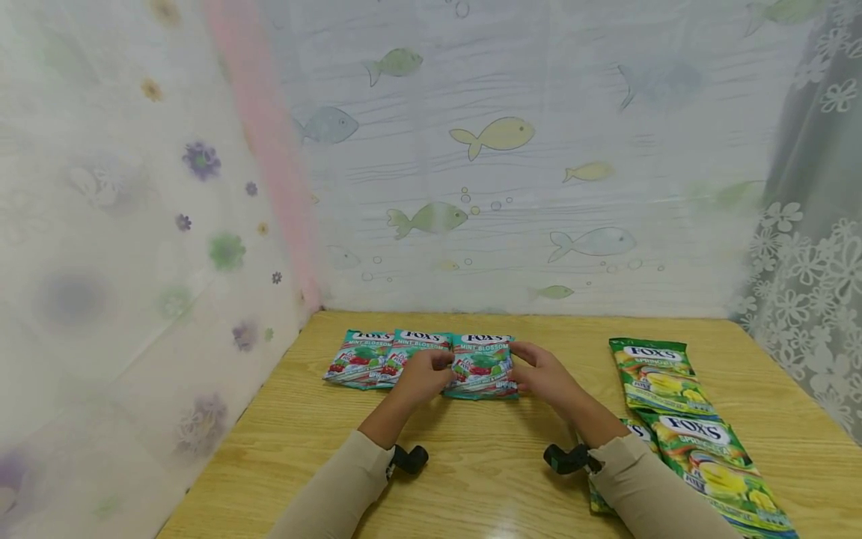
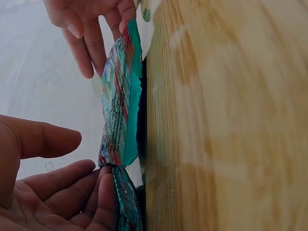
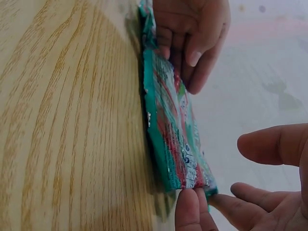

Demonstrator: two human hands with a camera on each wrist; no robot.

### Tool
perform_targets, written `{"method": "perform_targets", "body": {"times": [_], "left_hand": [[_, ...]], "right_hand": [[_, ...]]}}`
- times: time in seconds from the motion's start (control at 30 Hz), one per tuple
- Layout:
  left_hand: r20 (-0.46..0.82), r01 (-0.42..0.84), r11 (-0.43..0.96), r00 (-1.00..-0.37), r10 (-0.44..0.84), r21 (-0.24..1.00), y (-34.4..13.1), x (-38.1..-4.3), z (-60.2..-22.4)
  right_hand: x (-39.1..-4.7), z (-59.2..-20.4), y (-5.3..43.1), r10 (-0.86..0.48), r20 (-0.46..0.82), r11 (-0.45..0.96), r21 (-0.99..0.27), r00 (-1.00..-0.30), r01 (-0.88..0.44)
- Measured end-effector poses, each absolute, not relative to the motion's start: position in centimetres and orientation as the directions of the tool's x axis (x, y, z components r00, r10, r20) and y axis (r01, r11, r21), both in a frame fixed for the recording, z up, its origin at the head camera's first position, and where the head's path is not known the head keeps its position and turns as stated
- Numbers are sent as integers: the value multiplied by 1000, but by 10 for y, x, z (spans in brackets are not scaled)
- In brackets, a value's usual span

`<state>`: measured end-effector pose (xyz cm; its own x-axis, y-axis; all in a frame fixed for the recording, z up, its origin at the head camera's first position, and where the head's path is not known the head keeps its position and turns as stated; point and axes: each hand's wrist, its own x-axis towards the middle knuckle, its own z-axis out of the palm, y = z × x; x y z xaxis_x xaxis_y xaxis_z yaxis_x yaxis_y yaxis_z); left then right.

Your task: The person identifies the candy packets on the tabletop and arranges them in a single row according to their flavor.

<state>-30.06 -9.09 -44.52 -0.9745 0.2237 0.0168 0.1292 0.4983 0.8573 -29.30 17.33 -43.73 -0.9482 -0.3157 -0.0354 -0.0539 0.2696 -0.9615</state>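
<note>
Three teal Mint Blossom candy packets lie in a row at the back of the wooden table (image 1: 471, 479). My left hand (image 1: 439, 367) touches the left edge of the rightmost teal packet (image 1: 482, 361), and my right hand (image 1: 524, 365) touches its right edge. In the left wrist view my left hand's fingers (image 2: 103, 192) lie fairly straight against the packet's (image 2: 120, 110) end, thumb apart. In the right wrist view my right hand's fingertips (image 3: 190, 202) meet the packet's (image 3: 173, 130) corner, thumb clear of it. The packet lies flat on the table.
Two more teal packets (image 1: 387, 355) lie just left of the held one. Several green Fox's packets (image 1: 660, 378) lie in an overlapping line down the right side, one partly under my right sleeve. Fish-patterned curtains wall the back and sides. Bare wood lies between my forearms.
</note>
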Motion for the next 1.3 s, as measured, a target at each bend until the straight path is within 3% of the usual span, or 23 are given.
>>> {"method": "perform_targets", "body": {"times": [0.53,1.3], "left_hand": [[30,223,608,-950,311,762,-92,-307,-452],[2,186,638,-961,278,747,-99,-306,-448]], "right_hand": [[-293,-436,173,-349,-21,246,-967,-937,-70],[-292,-442,175,-491,39,175,-974,-870,-142]]}}
